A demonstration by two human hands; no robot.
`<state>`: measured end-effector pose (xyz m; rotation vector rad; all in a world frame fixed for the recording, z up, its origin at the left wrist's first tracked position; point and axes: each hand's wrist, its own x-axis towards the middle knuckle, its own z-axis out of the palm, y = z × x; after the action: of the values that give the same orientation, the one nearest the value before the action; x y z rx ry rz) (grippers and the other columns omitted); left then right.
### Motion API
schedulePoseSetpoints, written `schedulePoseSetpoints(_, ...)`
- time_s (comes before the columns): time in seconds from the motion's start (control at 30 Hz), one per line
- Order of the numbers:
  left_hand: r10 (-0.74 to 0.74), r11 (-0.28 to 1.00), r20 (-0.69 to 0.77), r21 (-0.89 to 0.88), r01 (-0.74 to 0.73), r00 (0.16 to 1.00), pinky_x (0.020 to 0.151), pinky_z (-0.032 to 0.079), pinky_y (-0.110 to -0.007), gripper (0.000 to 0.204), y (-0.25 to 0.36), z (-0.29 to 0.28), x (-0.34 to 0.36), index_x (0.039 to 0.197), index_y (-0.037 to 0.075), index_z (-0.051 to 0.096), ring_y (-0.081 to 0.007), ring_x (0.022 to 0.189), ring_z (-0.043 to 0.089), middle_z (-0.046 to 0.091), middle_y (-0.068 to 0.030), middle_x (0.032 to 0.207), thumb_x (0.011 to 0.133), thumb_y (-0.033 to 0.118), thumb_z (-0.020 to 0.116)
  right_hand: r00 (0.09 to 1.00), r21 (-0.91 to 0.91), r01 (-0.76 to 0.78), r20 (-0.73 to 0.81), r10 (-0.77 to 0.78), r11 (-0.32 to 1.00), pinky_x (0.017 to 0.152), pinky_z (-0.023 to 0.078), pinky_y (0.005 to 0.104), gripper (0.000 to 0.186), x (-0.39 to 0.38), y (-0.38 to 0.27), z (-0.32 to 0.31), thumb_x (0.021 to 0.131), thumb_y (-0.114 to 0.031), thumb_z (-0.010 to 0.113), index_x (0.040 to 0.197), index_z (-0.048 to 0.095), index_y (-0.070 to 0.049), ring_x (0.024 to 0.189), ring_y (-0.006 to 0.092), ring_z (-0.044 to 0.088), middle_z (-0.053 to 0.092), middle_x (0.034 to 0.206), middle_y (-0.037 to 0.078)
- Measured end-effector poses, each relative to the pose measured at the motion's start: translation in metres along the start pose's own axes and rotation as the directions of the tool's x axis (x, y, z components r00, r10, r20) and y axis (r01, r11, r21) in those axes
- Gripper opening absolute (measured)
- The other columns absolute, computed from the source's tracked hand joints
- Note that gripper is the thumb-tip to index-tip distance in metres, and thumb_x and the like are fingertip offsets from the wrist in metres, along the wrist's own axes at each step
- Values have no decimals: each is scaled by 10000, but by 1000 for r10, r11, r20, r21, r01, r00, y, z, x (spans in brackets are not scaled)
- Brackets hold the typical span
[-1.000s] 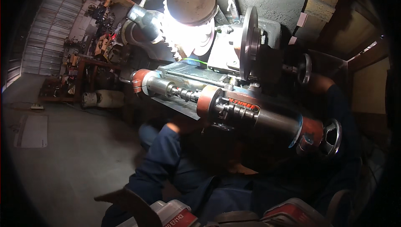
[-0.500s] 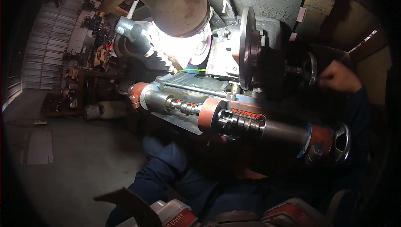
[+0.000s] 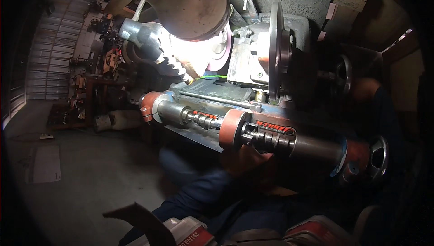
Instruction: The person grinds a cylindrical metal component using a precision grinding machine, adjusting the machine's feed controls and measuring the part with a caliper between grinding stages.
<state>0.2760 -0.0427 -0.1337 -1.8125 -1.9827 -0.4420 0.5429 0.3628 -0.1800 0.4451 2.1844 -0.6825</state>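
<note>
A metal camshaft lies across the grinding machine in front of me, passing through a red collar. My left hand is low at the camshaft's near side, just right of the collar. Shadow hides its fingers, and I cannot tell whether they touch the shaft. At the far right, my right hand is closed at the rim of a dark-lit handwheel. A second handwheel sits at the right end of the camshaft's holder.
A pinkish grinding wheel stands brightly lit beyond the camshaft, beneath a large brownish housing. Beside it hang a metal cylinder and a segmented nozzle. A large steel disc stands upright at centre right. Cluttered shelving lines the left.
My left hand has come up from below to the camshaft beside the red collar. The right hand stays by the far handwheel, now in deeper shadow. The view has shifted slightly.
</note>
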Motion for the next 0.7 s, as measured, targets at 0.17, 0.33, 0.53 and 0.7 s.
schedulePoseSetpoints(0.17, 3, 824, 501, -492, 282, 866, 894, 495, -401, 897, -28, -17, 27, 1275, -33, 413, -286, 1084, 567, 478, -196, 1226, 729, 617, 702, 462, 297, 127, -862, 208, 947, 848, 483, 354, 316, 14, -10, 23, 821, -139, 652, 1118, 629, -34, 958, 270, 621, 645, 1064, 172)
schedulePoseSetpoints(0.33, 125, 384, 853, -513, 768, 507, 933, 479, -378, 871, -63, -26, 30, 1298, -24, 408, -277, 1136, 543, 462, -198, 1297, 737, 556, 736, 735, 404, 107, -648, 202, 908, 794, 501, 364, 289, -74, -35, -38, 787, -136, 686, 1055, 659, -31, 896, 240, 640, 671, 988, 149)
schedulePoseSetpoints(0.53, 217, 100, 855, -500, 860, 471, 923, 483, -394, 865, -59, -18, 28, 1252, -35, 445, -301, 1124, 539, 495, -193, 1239, 726, 594, 720, 903, 331, 38, -415, 110, 943, 747, 505, 304, 251, -89, -109, -40, 775, -115, 681, 1003, 688, -11, 812, 134, 645, 699, 859, 77)
schedulePoseSetpoints(0.7, 160, 141, 862, -502, 853, 481, 915, 486, -408, 866, -43, -17, 25, 1213, -44, 475, -320, 1114, 535, 521, -189, 1191, 716, 626, 707, 652, 598, 381, -714, 254, 705, 824, 475, 310, 206, -72, -68, -38, 859, -121, 645, 1031, 687, -16, 887, 169, 621, 691, 940, 96)
